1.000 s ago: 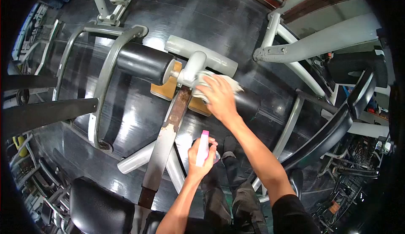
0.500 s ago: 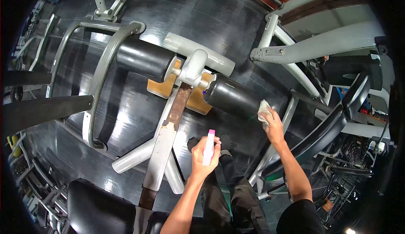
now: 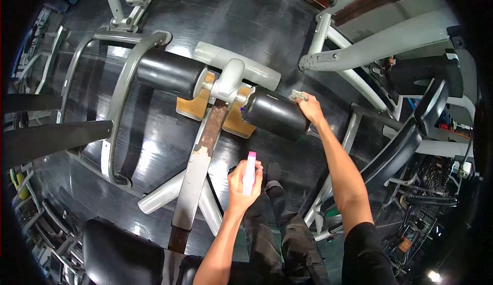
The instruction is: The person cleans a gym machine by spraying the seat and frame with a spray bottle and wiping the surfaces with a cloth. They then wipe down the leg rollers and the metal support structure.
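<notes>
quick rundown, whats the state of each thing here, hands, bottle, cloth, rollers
left hand: closed around the spray bottle
spray bottle: upright, pink top up, held clear of the bench
right hand: pressing the cloth on the right roller's far end
cloth: bunched, mostly hidden by the hand
right roller: bare, glossy black
left roller: untouched

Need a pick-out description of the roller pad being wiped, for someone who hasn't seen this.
Start at the grey gym machine standing on the black floor; two black roller pads stick out from its central post. The one meant is the right roller pad. Unlike the left roller pad, it has the right hand pressing a cloth against its far end.
</notes>
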A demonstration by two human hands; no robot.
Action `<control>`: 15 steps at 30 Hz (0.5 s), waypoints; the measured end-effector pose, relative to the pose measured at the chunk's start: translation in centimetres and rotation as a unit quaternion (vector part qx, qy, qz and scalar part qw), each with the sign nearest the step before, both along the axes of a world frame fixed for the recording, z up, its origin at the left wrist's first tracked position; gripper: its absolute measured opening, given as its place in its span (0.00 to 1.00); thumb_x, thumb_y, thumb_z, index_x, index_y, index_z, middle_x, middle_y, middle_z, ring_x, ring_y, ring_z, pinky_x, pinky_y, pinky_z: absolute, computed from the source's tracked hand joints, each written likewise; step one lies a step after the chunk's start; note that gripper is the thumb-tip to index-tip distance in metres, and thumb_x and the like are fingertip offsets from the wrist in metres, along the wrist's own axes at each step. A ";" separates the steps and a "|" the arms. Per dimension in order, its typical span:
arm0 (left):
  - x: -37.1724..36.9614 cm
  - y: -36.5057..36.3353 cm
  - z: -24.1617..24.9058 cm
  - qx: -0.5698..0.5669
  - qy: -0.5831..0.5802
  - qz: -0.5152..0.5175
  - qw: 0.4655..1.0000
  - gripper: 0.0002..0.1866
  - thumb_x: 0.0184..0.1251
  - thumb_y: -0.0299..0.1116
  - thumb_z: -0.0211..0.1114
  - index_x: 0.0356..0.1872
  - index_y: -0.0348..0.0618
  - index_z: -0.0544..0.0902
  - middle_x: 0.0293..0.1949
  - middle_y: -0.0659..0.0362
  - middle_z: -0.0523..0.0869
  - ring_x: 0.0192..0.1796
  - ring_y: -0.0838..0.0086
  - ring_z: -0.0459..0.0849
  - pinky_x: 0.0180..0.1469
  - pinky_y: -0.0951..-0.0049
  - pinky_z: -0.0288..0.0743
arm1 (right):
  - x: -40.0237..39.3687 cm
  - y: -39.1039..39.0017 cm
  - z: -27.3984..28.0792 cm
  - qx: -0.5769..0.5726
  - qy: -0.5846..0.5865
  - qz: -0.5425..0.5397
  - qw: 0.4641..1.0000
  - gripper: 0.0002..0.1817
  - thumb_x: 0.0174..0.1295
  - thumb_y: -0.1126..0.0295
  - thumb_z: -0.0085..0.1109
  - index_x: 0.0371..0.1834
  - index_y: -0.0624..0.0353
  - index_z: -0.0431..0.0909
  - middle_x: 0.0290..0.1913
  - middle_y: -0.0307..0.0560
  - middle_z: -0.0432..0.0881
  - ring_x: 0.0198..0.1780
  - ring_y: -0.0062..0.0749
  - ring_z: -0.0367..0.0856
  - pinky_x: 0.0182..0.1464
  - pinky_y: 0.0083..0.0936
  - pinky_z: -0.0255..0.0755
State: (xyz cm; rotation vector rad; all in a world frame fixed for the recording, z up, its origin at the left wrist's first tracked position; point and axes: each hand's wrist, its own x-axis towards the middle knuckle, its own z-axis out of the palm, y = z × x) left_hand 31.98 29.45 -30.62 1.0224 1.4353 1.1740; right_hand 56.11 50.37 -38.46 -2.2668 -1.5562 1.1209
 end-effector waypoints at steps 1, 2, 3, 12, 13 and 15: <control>0.1 0.2 0.2 0.020 0.019 -0.006 1.000 0.08 0.64 0.17 0.64 0.42 0.36 0.81 0.35 0.56 0.87 0.28 0.78 0.84 0.32 0.76 0.78 | -0.2 -0.8 0.3 0.053 -0.015 0.020 0.998 0.19 0.63 0.62 0.57 0.52 0.62 0.80 0.47 0.63 0.84 0.54 0.59 0.82 0.59 0.43 0.73; 0.2 0.3 0.3 0.022 0.016 -0.004 1.000 0.08 0.64 0.17 0.64 0.42 0.36 0.81 0.35 0.56 0.87 0.28 0.78 0.84 0.32 0.76 0.78 | -0.5 -2.2 0.7 0.127 -0.047 0.038 0.990 0.18 0.61 0.65 0.59 0.53 0.59 0.81 0.49 0.62 0.83 0.54 0.60 0.80 0.59 0.44 0.72; 0.3 0.2 0.4 0.021 0.016 -0.004 1.000 0.08 0.63 0.16 0.64 0.42 0.36 0.81 0.35 0.56 0.87 0.29 0.77 0.84 0.33 0.76 0.78 | -1.0 -4.2 1.2 0.201 -0.079 0.055 0.975 0.18 0.59 0.69 0.60 0.54 0.56 0.81 0.51 0.62 0.81 0.54 0.61 0.78 0.60 0.44 0.71; 0.1 0.3 0.6 0.015 0.026 -0.010 1.000 0.09 0.63 0.16 0.63 0.43 0.36 0.81 0.34 0.57 0.87 0.28 0.79 0.82 0.33 0.76 0.77 | -1.6 -12.1 1.0 0.409 -0.125 0.220 0.877 0.40 0.34 0.86 0.69 0.57 0.43 0.83 0.66 0.48 0.75 0.72 0.55 0.68 0.76 0.51 0.60; -0.1 0.3 0.6 0.013 0.029 -0.010 0.999 0.09 0.63 0.16 0.63 0.43 0.36 0.81 0.34 0.57 0.87 0.28 0.79 0.82 0.33 0.76 0.77 | -2.1 -11.9 1.0 0.408 -0.122 0.219 0.878 0.40 0.34 0.86 0.69 0.57 0.43 0.83 0.66 0.48 0.75 0.72 0.55 0.68 0.76 0.51 0.60; 0.0 0.4 0.9 -0.031 0.011 -0.006 0.999 0.07 0.61 0.16 0.64 0.40 0.33 0.81 0.33 0.52 0.87 0.35 0.64 0.89 0.40 0.69 0.82 | -2.9 -11.5 1.3 0.374 -0.115 0.307 0.868 0.42 0.31 0.83 0.71 0.58 0.40 0.83 0.68 0.44 0.76 0.72 0.51 0.68 0.75 0.52 0.61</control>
